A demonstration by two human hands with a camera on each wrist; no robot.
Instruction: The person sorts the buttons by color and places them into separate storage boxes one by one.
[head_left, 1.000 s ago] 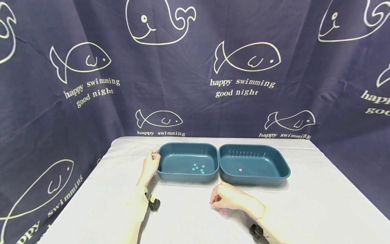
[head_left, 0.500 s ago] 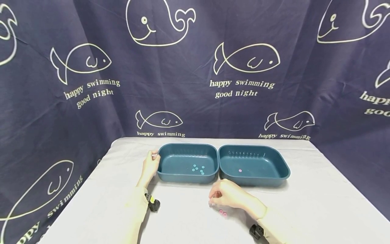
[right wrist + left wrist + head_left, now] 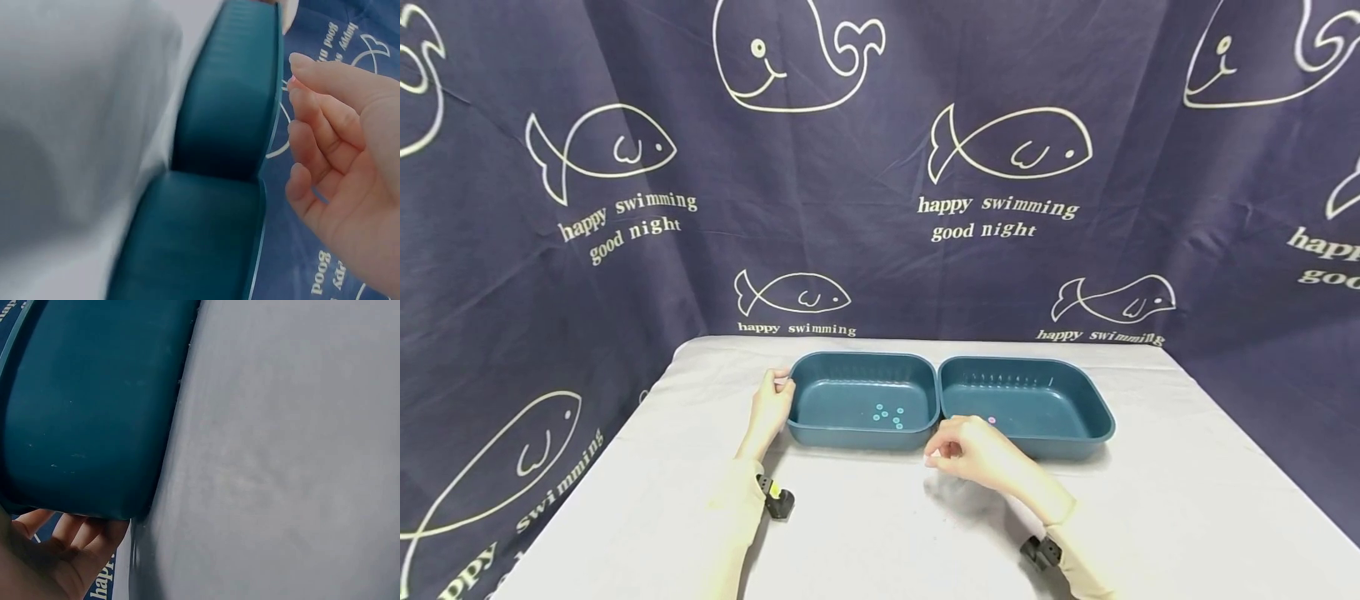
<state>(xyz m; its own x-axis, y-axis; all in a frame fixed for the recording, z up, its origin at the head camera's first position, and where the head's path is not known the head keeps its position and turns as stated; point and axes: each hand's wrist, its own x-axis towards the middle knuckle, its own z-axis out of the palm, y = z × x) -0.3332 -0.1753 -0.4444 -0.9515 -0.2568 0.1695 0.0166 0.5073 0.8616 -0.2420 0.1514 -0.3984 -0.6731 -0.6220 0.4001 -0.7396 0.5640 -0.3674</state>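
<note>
My right hand [image 3: 973, 454] is raised at the near wall of the right blue-green tray [image 3: 1060, 446]. Its thumb and index finger pinch a tiny pink bead [image 3: 293, 79], of which only a sliver shows. The other fingers are loosely bent. My left hand [image 3: 772, 406] is at the left end of the left tray [image 3: 857, 437]. In the left wrist view, its fingertips touch the outside of that tray's end wall [image 3: 94, 425]. Several small turquoise ring-shaped beads [image 3: 884, 413] lie in the left tray; one pink ring-shaped bead [image 3: 992, 420] lies in the right one.
The trays stand side by side, ends touching, on a white-covered table [image 3: 850, 533]. Behind them hangs a dark blue curtain [image 3: 880, 233] printed with fish and words. A black wrist camera [image 3: 778, 503] sits on the left forearm, another on the right.
My right hand has lifted from the table and moved up towards the right tray. The two pink beads beside it are no longer visible on the table. My left hand has stayed put.
</note>
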